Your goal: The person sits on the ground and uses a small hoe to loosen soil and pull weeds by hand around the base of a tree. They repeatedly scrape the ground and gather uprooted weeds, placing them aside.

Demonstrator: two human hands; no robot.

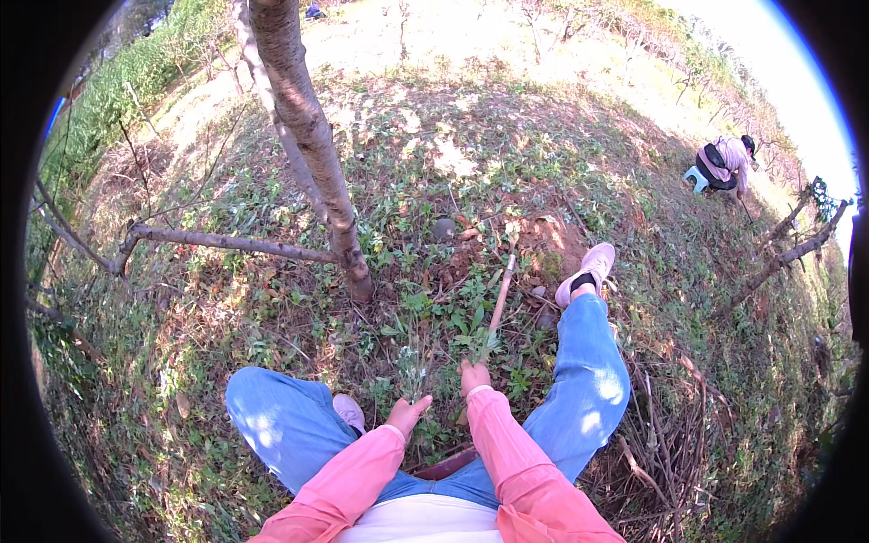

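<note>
Both my hands are low in the middle of the view, between my knees. My left hand is by a thin sprig with small pale flowers; whether its fingers grip the stems is too small to tell. Just right of it, my right hand is closed, with a tuft of green leaves rising from its fingers. Beyond that hand, a wooden handle slants up and away over the weeds, its far end at a patch of bare reddish soil. Whether my right hand also touches the handle is unclear.
A forked tree trunk stands ahead on the left, with a low branch reaching left. Cut twigs lie piled beside my right leg. Stones sit near the soil patch. Far right, another person bends forward by a light blue stool.
</note>
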